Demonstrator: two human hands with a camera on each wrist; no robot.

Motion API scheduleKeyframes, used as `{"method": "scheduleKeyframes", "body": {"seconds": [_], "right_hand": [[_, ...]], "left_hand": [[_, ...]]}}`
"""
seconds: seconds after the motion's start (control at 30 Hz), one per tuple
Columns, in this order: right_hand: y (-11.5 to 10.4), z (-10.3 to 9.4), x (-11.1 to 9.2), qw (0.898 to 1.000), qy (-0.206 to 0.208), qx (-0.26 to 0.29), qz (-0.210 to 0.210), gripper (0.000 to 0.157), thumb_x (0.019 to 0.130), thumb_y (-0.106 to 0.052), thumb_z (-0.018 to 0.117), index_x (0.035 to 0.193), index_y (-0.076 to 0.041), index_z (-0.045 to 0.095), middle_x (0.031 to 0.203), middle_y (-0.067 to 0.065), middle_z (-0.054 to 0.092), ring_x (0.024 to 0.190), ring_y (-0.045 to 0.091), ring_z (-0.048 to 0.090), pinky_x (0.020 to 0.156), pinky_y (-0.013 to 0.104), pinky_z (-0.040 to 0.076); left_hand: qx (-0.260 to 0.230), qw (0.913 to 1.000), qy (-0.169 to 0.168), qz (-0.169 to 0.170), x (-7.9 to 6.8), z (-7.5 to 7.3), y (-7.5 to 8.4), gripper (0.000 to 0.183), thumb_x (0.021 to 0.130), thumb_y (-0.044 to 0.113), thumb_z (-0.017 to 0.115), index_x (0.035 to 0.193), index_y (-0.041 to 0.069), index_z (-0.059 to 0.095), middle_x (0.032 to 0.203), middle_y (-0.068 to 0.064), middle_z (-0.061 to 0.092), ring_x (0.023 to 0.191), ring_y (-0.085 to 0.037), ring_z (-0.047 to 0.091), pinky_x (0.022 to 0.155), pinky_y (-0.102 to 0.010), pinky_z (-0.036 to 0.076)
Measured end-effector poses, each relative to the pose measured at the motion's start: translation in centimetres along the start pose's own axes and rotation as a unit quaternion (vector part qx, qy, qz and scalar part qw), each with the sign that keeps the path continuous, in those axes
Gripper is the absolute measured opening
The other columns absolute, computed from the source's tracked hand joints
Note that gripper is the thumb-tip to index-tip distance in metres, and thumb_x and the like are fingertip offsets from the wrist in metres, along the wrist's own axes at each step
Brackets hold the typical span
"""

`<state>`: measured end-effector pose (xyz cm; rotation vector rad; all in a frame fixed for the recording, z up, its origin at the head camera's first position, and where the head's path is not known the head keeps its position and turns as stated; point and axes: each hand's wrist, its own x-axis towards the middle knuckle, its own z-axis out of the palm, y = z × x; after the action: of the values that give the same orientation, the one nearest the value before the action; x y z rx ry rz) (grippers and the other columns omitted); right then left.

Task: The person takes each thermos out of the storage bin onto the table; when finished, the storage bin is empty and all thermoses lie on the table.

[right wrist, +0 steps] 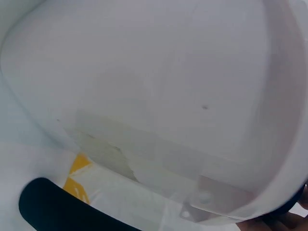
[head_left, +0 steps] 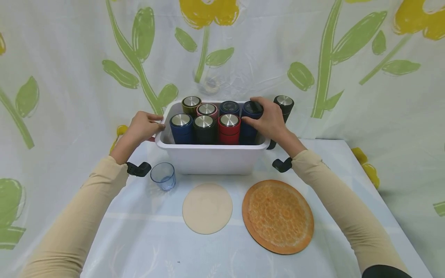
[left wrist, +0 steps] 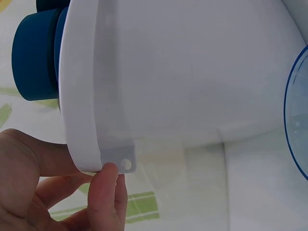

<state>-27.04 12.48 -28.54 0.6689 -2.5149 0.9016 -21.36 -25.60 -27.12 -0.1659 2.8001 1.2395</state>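
Upper centre of the frame, there's our dark blue flask [head_left: 248, 134], at the right end inside the white tub [head_left: 212, 159], and our right hand [head_left: 274, 119] has thumb and fingers curled around its cap [head_left: 253, 108]! Over at the tub's left end, our left hand [head_left: 140, 126] pinches the rim [left wrist: 78, 96]. We'd call this flask stiff and fairly weighty, its smooth side probably slippery, so a full grip around the body, below the cap, looks surest. The tub seems rigid enough; loaded like this, we'd want its rim at both ends.
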Motion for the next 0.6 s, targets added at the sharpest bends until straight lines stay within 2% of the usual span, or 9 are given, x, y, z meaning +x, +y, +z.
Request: {"method": "scheduleKeyframes", "body": {"seconds": [0.3,0.6], "right_hand": [[-0.9,-1.0,0.3,0.999,0.019,0.005,-0.027,0.066,0.081,-0.028,0.084,0.136,-0.001,0.059,0.131,0.015,0.063,0.118,0.029,0.058,0.094,0.044,0.05],[-2.0,-1.9,0.4,0.999,0.016,0.005,-0.03,0.066,0.083,-0.029,0.083,0.137,-0.002,0.057,0.134,0.015,0.061,0.121,0.029,0.057,0.097,0.042,0.05]], "left_hand": [[-0.006,1.0,-0.007,0.002,0.2,-0.1,-0.1,0.053,0.098,0.014,0.06,0.146,-0.004,0.046,0.135,-0.032,0.053,0.112,-0.043,0.059,0.071,-0.037,0.061],[0.0,1.0,-0.007,0.004,0.0,0.0,0.0,0.052,0.098,0.014,0.061,0.145,-0.005,0.047,0.133,-0.033,0.053,0.11,-0.044,0.06,0.07,-0.035,0.061]]}}
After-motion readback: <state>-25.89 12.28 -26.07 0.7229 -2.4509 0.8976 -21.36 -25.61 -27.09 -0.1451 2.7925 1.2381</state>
